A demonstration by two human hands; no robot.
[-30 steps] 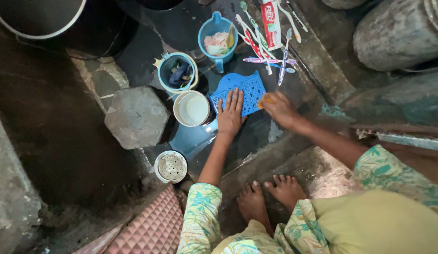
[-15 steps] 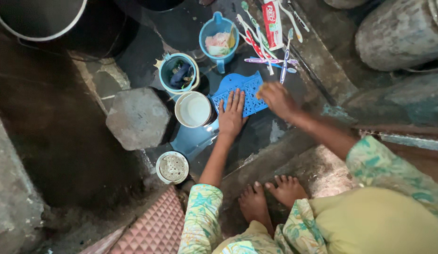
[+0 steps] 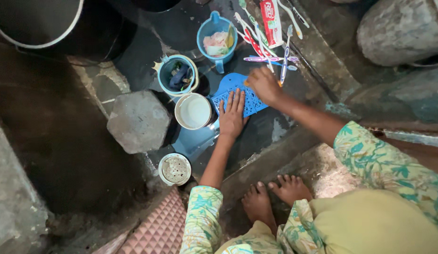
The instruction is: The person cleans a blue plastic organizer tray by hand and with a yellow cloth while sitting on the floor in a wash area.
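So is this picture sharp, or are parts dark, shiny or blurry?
Head view: mostly sharp; the left side lies in deep shadow; the wet dark floor shows glare near the left hand, flat on the blue perforated plastic mat; the right hand looks slightly soft.

White cup (image 3: 194, 111) crowds left hand (image 3: 232, 115); toothbrushes (image 3: 270, 59) hem right hand (image 3: 263, 85).

Dim, sharp centre (murky corners)

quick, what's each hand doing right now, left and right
Left hand: open, flat on the blue perforated tray.
Right hand: curled at the tray's far edge; grip cannot be told.
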